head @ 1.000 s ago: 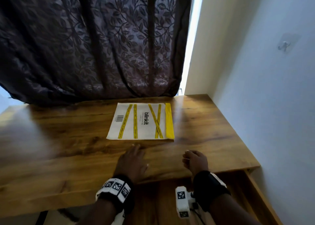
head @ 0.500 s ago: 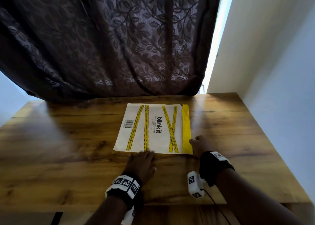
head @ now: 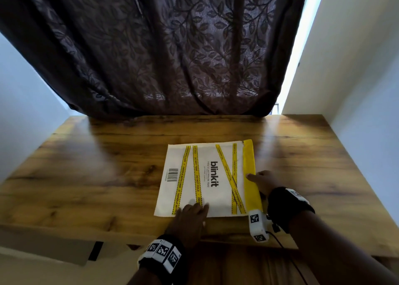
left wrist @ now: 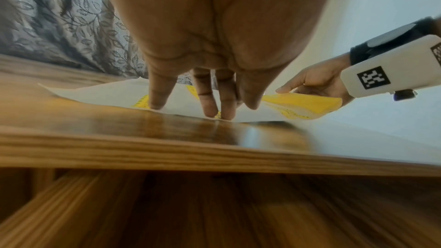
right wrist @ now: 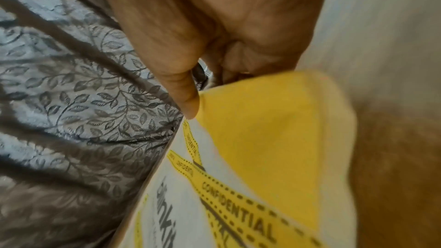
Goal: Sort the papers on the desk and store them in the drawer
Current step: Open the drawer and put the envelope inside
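A white paper envelope (head: pixel 207 178) with yellow tape stripes, a barcode and a yellow right edge lies on the wooden desk (head: pixel 97 176). My left hand (head: pixel 190 217) presses straight fingers (left wrist: pixel 210 105) on the envelope's near edge. My right hand (head: pixel 262 182) pinches the yellow edge, thumb (right wrist: pixel 186 99) on top and fingers beneath, and that edge (left wrist: pixel 303 101) is lifted a little off the desk. In the right wrist view the envelope (right wrist: pixel 262 157) fills the lower frame. No drawer front is plainly in view.
A dark leaf-patterned curtain (head: pixel 162 51) hangs over the desk's back edge. White walls (head: pixel 356 79) stand close on the right and on the left. Below the desk's front edge there is wooden structure (left wrist: pixel 214 210), blurred.
Both hands have moved forward from the desk's front edge onto the envelope. The left now presses its near edge and the right has taken hold of the yellow side.
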{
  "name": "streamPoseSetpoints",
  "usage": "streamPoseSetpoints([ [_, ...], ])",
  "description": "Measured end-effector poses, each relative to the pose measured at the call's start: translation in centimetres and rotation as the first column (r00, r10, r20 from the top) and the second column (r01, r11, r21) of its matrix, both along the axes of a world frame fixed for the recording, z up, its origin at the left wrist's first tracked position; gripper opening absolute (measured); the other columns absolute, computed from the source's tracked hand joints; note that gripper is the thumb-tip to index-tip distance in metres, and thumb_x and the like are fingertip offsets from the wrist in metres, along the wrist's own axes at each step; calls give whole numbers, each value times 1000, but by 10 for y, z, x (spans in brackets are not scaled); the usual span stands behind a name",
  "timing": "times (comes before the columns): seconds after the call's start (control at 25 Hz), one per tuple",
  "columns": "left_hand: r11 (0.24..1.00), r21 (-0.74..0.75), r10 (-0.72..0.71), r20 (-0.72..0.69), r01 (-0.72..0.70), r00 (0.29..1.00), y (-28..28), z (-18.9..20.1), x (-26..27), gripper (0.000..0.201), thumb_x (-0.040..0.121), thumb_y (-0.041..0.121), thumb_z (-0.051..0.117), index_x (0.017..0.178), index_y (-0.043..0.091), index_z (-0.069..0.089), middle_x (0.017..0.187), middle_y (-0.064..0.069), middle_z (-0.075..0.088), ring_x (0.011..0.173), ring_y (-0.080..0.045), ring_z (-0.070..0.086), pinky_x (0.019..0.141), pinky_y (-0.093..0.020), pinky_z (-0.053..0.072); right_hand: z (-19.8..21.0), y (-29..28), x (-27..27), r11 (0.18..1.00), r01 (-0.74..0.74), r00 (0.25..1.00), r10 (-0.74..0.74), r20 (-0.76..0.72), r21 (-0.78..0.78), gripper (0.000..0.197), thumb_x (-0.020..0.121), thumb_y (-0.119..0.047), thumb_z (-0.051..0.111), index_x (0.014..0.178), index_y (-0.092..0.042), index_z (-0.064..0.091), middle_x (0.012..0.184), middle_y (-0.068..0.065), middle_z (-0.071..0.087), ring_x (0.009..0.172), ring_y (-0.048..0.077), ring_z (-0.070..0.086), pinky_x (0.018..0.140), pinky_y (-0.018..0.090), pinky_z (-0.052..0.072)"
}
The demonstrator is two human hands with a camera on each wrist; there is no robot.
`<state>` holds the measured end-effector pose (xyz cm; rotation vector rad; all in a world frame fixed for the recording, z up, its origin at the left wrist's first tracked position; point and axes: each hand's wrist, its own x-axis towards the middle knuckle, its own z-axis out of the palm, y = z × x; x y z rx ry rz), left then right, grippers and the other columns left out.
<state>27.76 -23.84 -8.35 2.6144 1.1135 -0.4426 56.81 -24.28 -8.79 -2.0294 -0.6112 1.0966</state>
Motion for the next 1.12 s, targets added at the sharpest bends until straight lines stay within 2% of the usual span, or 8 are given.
streamPoseSetpoints([
  [0.24, 998, -49, 51, 293, -38, 955, -22, 8, -47, 46, 99, 30, 44, 145, 25, 42, 144, 1, 44, 132, -20, 38, 111, -32, 33, 9, -72, -37, 992, 125, 987, -122, -101, 20, 10, 83, -9, 74, 84, -15, 67, 96, 16, 71, 88, 35, 68, 87, 56, 54],
  [0.44, 789, -287, 615, 357, -543, 703, -44, 15, -94, 68, 95, 42, 50, 153, 20, 23, 155, -11, 28, 139, -31, 34, 113, -40, 32, 3, -158, -54, 980, 196, 974, -200, -105, -44, 32, 79, -11, 78, 109, -6, 67, 105, 17, 72, 92, 39, 69, 86, 60, 53],
  [0.56, 723, -438, 681, 317, -535, 660, -64, 26, -116, 69, 97, 35, 51, 155, 18, 15, 151, -10, 39, 132, -32, 44, 103, -40, 41, 19, -219, -77, 977, 206, 973, -210, -94, -49, 27, 80, -9, 77, 106, -4, 71, 100, 16, 74, 90, 36, 71, 89, 57, 54],
  [0.68, 691, -620, 683, 393, -372, 615, -82, 29, -143, 37, 95, 30, 56, 129, 19, 51, 129, -8, 59, 103, -29, 60, 88, -43, 49, 30, -283, -106, 977, 202, 970, -209, -124, -70, 19, 84, -13, 74, 101, -6, 72, 95, 16, 76, 86, 38, 73, 86, 56, 55],
  [0.76, 669, -697, 654, 385, -259, 652, -104, 25, -157, 15, 95, 32, 56, 107, 29, 64, 101, -6, 71, 79, -17, 63, 79, -43, 54, 32, -319, -126, 971, 233, 956, -240, -170, -56, 16, 86, -12, 71, 101, -8, 71, 95, 18, 75, 86, 40, 72, 83, 57, 56],
  [0.84, 684, -692, 609, 369, -229, 702, -126, 16, -166, 12, 95, 35, 57, 92, 35, 69, 88, 8, 71, 78, -10, 66, 76, -36, 56, 27, -345, -137, 971, 228, 962, -235, -138, -67, 18, 85, -14, 71, 102, -7, 71, 95, 17, 75, 86, 40, 72, 84, 59, 55],
  [1.0, 704, -666, 558, 305, -246, 772, -161, 2, -176, 11, 92, 38, 61, 94, 29, 67, 94, 11, 70, 80, -6, 66, 68, -25, 53, 23, -379, -145, 972, 215, 969, -224, -105, -92, 20, 86, -14, 71, 105, -7, 71, 95, 14, 76, 87, 37, 72, 86, 58, 55],
  [1.12, 698, -663, 538, 236, -271, 809, -174, -7, -175, 21, 89, 43, 62, 102, 27, 67, 102, 10, 71, 88, -6, 67, 83, -32, 56, 29, -390, -139, 973, 195, 971, -209, -113, -121, 16, 87, -12, 70, 101, -6, 72, 92, 14, 76, 85, 37, 72, 86, 56, 55],
])
